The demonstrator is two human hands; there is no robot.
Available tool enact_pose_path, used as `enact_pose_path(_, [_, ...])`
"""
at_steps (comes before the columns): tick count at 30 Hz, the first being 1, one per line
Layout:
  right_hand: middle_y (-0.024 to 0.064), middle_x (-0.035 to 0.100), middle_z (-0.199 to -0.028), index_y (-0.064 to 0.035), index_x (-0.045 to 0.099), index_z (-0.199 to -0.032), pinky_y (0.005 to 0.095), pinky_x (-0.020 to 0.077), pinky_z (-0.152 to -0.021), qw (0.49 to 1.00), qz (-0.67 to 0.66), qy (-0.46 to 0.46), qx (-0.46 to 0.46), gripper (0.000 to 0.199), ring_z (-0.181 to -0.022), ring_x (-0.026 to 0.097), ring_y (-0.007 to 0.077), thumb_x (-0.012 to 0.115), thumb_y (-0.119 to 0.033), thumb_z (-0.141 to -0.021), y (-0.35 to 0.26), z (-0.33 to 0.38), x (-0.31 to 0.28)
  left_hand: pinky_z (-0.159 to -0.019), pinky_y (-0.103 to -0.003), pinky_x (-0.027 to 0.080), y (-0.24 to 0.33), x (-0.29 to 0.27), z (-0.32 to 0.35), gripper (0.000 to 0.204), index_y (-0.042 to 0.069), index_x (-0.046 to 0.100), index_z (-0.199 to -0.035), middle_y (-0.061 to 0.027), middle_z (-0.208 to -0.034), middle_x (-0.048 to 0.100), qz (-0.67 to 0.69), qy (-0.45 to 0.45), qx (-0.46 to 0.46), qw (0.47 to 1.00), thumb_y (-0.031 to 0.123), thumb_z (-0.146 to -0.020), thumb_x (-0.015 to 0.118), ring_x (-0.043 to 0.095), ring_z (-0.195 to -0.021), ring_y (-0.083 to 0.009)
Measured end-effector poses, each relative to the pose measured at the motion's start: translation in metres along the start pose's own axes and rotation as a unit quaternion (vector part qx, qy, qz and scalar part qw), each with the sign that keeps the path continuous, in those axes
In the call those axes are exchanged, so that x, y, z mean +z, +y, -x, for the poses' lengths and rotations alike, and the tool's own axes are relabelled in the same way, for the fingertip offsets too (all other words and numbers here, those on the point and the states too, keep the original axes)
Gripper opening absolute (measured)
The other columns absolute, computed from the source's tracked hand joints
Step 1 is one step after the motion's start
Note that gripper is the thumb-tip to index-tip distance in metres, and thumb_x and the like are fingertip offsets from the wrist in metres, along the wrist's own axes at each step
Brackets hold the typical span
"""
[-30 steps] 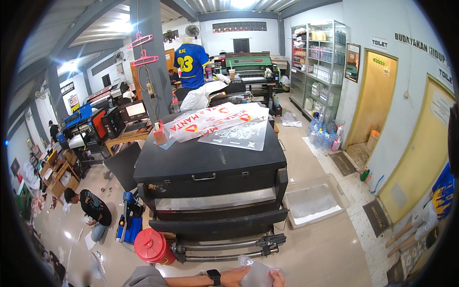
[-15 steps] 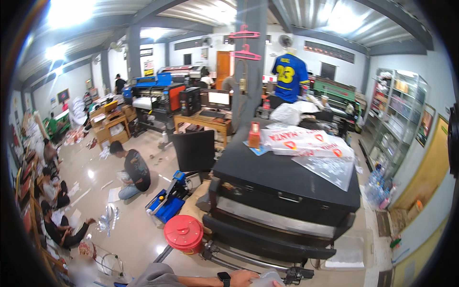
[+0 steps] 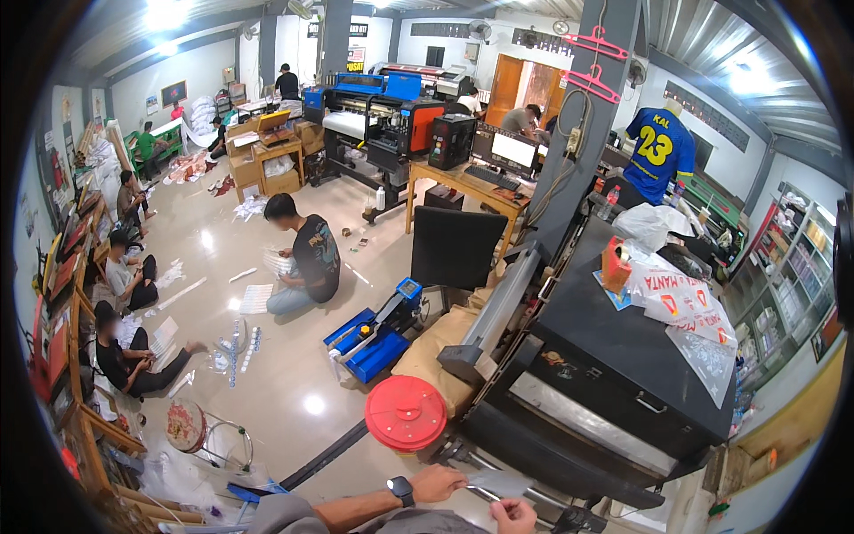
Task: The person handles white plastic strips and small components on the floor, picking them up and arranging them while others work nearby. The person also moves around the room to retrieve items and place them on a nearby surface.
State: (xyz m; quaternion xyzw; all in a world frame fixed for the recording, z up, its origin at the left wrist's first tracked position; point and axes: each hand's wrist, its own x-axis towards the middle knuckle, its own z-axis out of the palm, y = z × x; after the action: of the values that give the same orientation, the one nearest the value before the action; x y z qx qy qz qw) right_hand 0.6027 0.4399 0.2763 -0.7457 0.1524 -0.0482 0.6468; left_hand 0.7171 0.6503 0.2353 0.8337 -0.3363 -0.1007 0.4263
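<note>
My left hand (image 3: 439, 482), with a black watch on its wrist, is low in the head view with its fingers closed at one end of a translucent plastic sheet (image 3: 505, 483). Close by on the right, my right hand (image 3: 514, 515) pinches the sheet's near edge between thumb and fingers. Part of that hand is cut off by the lower edge of the picture. Just beyond both hands run the metal rollers of a large black machine (image 3: 614, 343), and a red lidded bucket (image 3: 406, 413) stands ahead of my left hand.
A blue heat press (image 3: 374, 343) and a black chair (image 3: 457, 247) stand past the bucket. Printed plastic bags (image 3: 678, 289) lie on the machine. One person (image 3: 311, 258) sits on the floor with sheets; others sit along the left wall. A round stool (image 3: 187, 425) is at the lower left.
My view has turned left, so the room has shifted right in the picture and tilted. Both hands show more fully now, with the plastic sheet between them.
</note>
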Motion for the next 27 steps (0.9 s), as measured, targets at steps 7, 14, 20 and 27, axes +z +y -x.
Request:
enact_pose_path(7, [0.0073, 0.071, -0.109, -0.0129, 0.070, -0.114, 0.0553, 0.0337, -0.105, 0.779, 0.428, -0.277, -0.366, 0.041, -0.109, 0.063, 0.0275, 0.075, -0.040, -0.083, -0.073, -0.072, 0.098, -0.068, -0.046, 0.052, -0.020, -0.053, 0.060, 0.010, 0.009, 0.069, -0.088, -0.0133, -0.077, 0.067, -0.109, 0.066, -0.030, 0.991, 0.017, -0.086, 0.064, 0.067, -0.074, -0.0349])
enact_pose_path(14, [-0.0012, 0.068, -0.104, -0.0178, 0.073, -0.107, 0.0662, 0.0270, -0.109, 0.548, 0.481, -0.510, -0.456, 0.027, -0.108, 0.060, 0.0194, 0.069, -0.038, -0.090, -0.056, -0.109, 0.203, -0.070, -0.044, 0.053, -0.035, -0.079, 0.146, 0.013, 0.013, 0.072, -0.093, -0.0119, -0.080, 0.070, -0.105, 0.160, -0.205, 0.960, 0.019, -0.083, 0.067, 0.069, -0.077, -0.0334])
enact_pose_path(20, [0.0141, 0.070, -0.088, -0.0071, 0.071, -0.089, 0.0546, 0.0420, -0.098, 0.556, 0.408, -0.604, -0.400, 0.013, -0.087, 0.067, 0.0321, 0.066, -0.019, -0.085, -0.093, -0.135, 0.321, -0.108, -0.053, 0.032, -0.022, -0.129, 0.203, 0.053, 0.009, 0.064, -0.121, -0.0105, -0.123, 0.066, -0.189, 0.407, -0.392, 0.803, 0.046, -0.085, 0.074, 0.058, -0.119, -0.0282])
enact_pose_path(27, [0.0182, 0.068, -0.071, -0.0014, 0.070, -0.078, 0.0459, 0.0534, -0.069, 0.542, 0.353, -0.687, -0.332, 0.021, -0.068, 0.067, 0.0381, 0.074, -0.021, -0.081, -0.141, -0.167, 0.412, -0.111, -0.054, 0.029, -0.089, -0.169, 0.229, 0.086, 0.004, 0.044, -0.144, -0.0170, -0.143, 0.050, -0.138, 0.488, -0.558, 0.657, 0.058, -0.083, 0.071, 0.045, -0.136, -0.0334])
